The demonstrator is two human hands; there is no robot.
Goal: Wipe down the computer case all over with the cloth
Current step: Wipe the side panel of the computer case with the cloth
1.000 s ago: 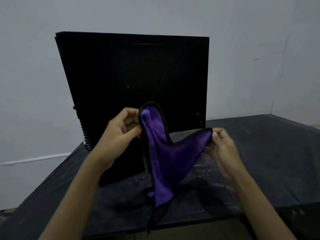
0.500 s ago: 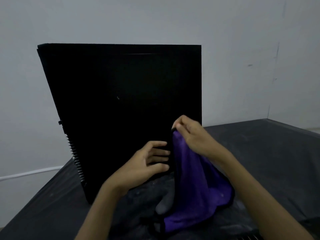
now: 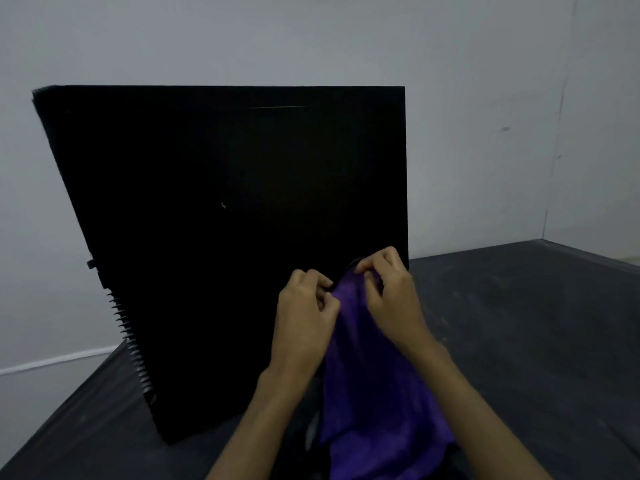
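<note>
Head view | left hand (image 3: 304, 306) and right hand (image 3: 388, 292) pinch purple cloth (image 3: 374, 393) | bunch it flat, then press firmly across computer case (image 3: 225, 220).

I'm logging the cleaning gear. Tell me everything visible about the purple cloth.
The purple cloth, seemingly soft microfibre with dark edging, hangs bunched from its top edge, which the left hand and right hand pinch close together before the lower right corner of the black computer case. Its lower end drapes down out of frame over the dark table.

Cloth (image 3: 374, 393) bottom off-frame.
</note>
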